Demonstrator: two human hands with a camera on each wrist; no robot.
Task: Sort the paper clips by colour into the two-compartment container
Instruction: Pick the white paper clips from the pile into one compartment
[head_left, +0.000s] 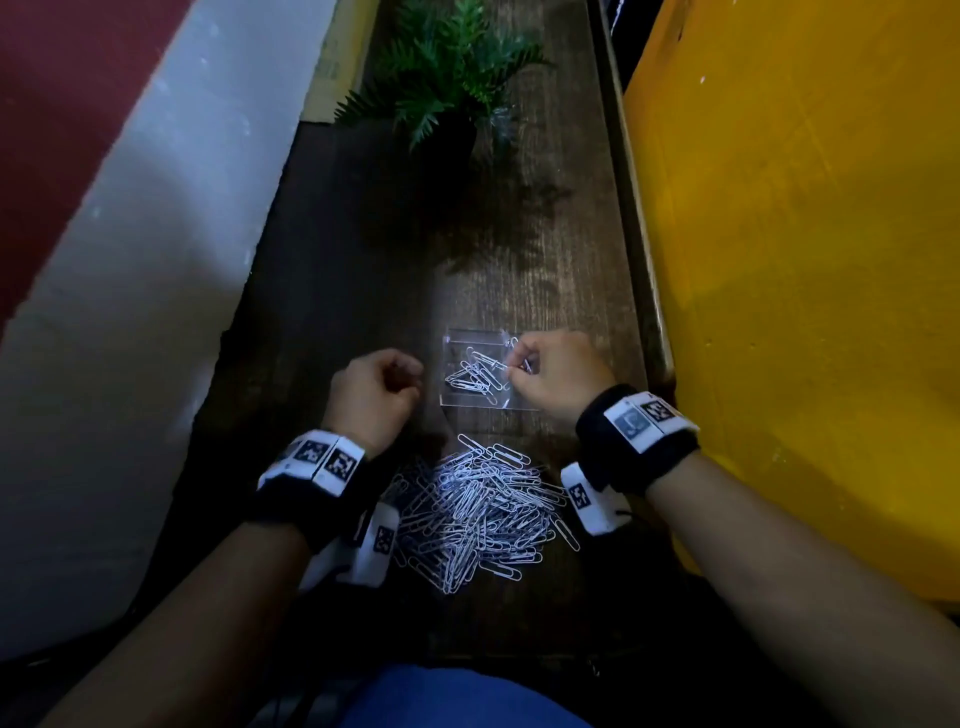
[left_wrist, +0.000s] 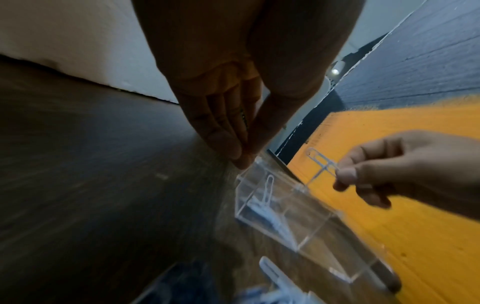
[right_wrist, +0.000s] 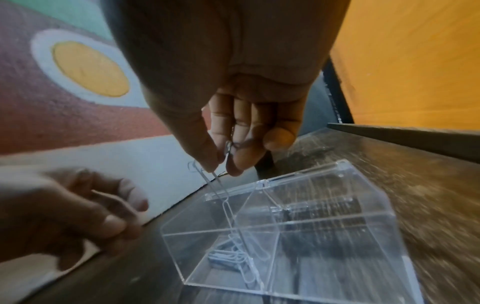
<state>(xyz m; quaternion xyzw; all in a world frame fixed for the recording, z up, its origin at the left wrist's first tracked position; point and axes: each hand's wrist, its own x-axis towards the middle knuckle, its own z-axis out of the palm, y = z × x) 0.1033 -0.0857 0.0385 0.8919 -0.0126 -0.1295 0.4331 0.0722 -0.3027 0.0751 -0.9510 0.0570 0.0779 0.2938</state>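
A clear two-compartment container stands on the dark wooden table. Several white paper clips lie in its left compartment; the right one shows only table through it. My right hand hovers over the container and pinches a white clip between thumb and forefinger. My left hand is curled just left of the container, thumb pressed to the fingers on a thin clip of unclear colour. A loose pile of clips lies between my wrists.
A potted fern stands at the far end of the narrow table. A yellow wall runs close along the right edge and a white wall along the left. The container's lid lies open behind it.
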